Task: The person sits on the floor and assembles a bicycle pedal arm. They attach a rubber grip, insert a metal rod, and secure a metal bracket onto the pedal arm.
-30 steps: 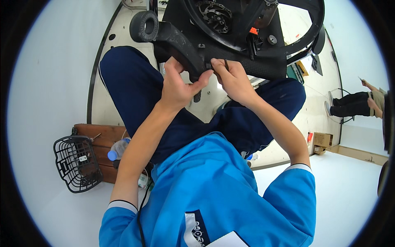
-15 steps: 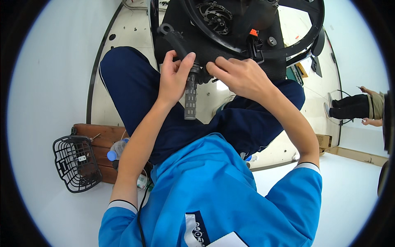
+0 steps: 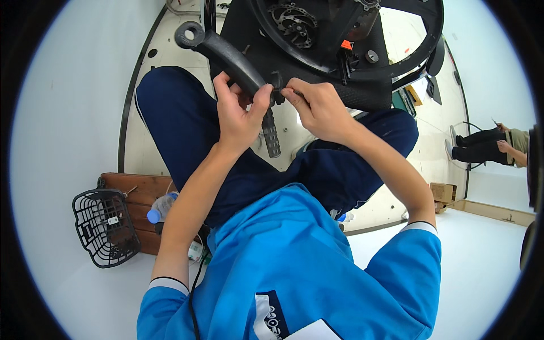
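Note:
My left hand (image 3: 241,116) is closed around a black handlebar (image 3: 235,61), thumb on the near side and fingers behind it. The bar is a curved tube, tilted, with a ring at its far left end. Its ribbed grip (image 3: 271,136) points down toward my lap. Beside the bar, at a small dark clamp (image 3: 276,93), my right hand (image 3: 326,110) is closed in a pinch. Between those fingertips shows a bit of something thin and dark, too hidden to name.
Beyond my hands, a black spoked wheel (image 3: 391,71) with a brake disc (image 3: 293,26) rests on a dark textured surface. A black basket (image 3: 93,226), wooden boards (image 3: 126,182) and a plastic bottle (image 3: 161,208) are at left. Another person (image 3: 487,148) stands far right.
The handlebar has turned in my left hand: its ring end swung left and nearer, its grip tipped right. My right hand has shifted slightly left, fingertips at the clamp.

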Demonstrator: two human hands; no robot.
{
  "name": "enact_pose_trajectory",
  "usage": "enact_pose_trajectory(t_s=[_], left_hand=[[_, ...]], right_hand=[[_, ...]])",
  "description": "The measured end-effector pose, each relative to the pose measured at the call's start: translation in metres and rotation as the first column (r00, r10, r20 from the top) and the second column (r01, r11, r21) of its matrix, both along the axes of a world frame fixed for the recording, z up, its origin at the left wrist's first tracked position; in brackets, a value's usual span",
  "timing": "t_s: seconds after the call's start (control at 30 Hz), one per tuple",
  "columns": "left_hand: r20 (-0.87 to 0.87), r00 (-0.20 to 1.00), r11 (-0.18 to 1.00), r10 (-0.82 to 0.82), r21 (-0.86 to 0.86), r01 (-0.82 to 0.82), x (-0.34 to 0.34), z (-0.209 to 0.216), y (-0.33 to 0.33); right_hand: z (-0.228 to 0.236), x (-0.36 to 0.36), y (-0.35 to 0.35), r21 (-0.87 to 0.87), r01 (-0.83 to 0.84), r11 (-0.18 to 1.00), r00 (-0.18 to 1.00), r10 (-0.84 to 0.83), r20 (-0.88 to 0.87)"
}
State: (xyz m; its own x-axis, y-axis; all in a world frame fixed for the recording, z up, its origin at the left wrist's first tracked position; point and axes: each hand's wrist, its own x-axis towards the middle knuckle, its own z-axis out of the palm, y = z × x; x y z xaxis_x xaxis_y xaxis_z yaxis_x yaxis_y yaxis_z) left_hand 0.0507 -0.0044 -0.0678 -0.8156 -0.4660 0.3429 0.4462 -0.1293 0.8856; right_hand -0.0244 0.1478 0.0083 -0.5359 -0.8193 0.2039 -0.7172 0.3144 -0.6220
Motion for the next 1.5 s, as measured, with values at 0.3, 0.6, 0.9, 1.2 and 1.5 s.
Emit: enact_pose_trajectory(t_s=[0.3, 0.6, 0.9, 1.2, 1.5], left_hand=[[-0.134, 0.989, 0.952, 0.065, -0.29, -0.101, 0.006, 0.0, 0.0], [0.128, 0.976, 0.964, -0.176, 0.223, 0.144, 0.003, 0.02, -0.005], [0.241, 0.886, 0.887, -0.396, 0.351, 0.301, 0.005, 0.018, -0.014], [0.255, 0.862, 0.866, -0.438, 0.376, 0.329, 0.006, 0.02, -0.019], [-0.034, 0.983, 0.97, -0.18, 0.159, 0.183, 0.004, 0.009, -0.001]], right_hand=[[0.013, 0.011, -0.003, 0.077, 0.204, 0.976, 0.943, -0.217, 0.254], [0.022, 0.001, 0.012, 0.261, -0.118, 0.958, 0.701, 0.267, -0.661], [0.037, -0.014, 0.012, 0.444, -0.29, 0.848, 0.521, 0.529, -0.67], [0.005, -0.008, 0.007, 0.213, -0.32, 0.923, 0.726, 0.384, -0.571], [-0.009, 0.005, -0.003, -0.065, 0.001, 0.998, 0.997, -0.006, -0.071]])
